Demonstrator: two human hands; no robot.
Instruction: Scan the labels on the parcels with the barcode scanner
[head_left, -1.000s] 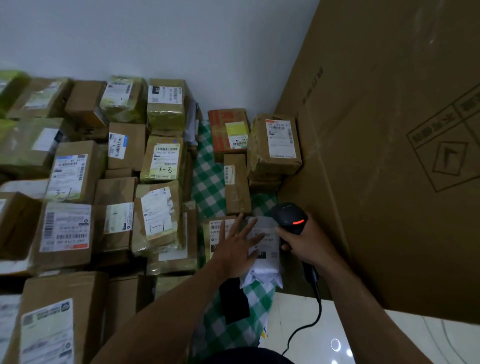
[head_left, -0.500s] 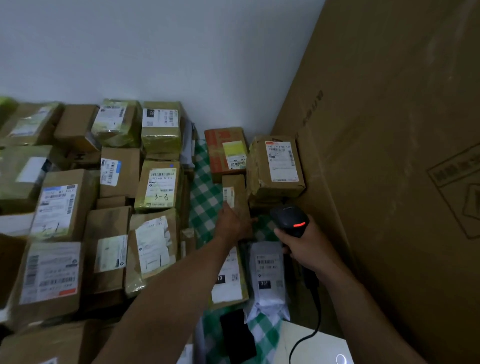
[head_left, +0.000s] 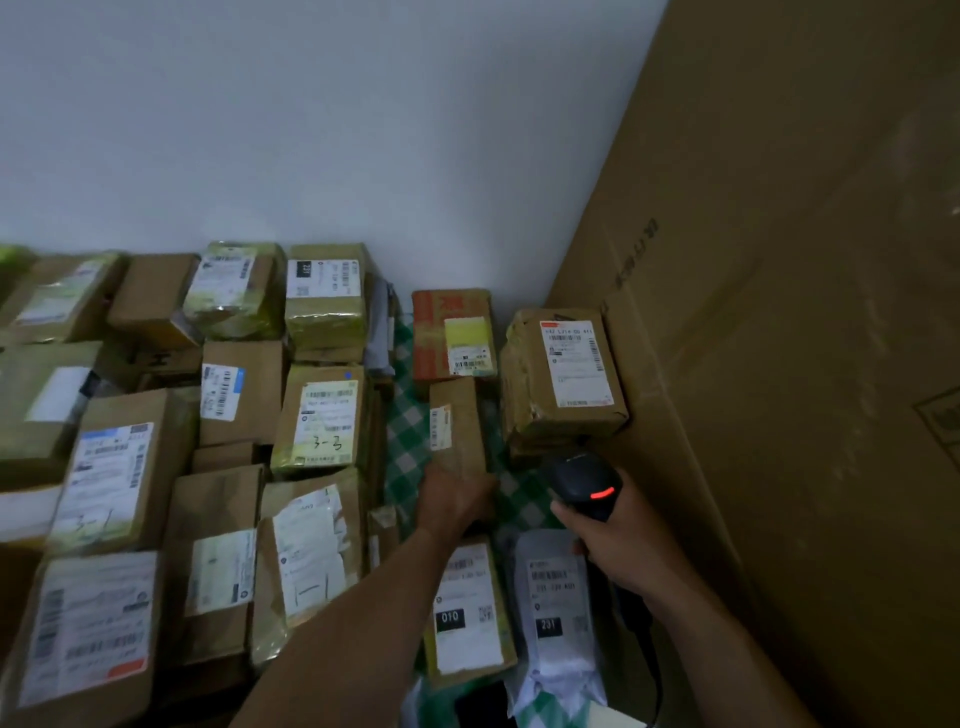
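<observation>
Left hand reached farther, now grasps narrow parcel at near end, likely to turn side label up; right hand grips barcode scanner, ready.

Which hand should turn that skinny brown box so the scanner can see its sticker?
Left. The left hand holds the near end of the narrow parcel, while the right hand is busy gripping the barcode scanner.

Matt brown cardboard is seen on the parcels; glossy tape wrap on one; checked cloth beneath; matt black plastic on the scanner.
</observation>
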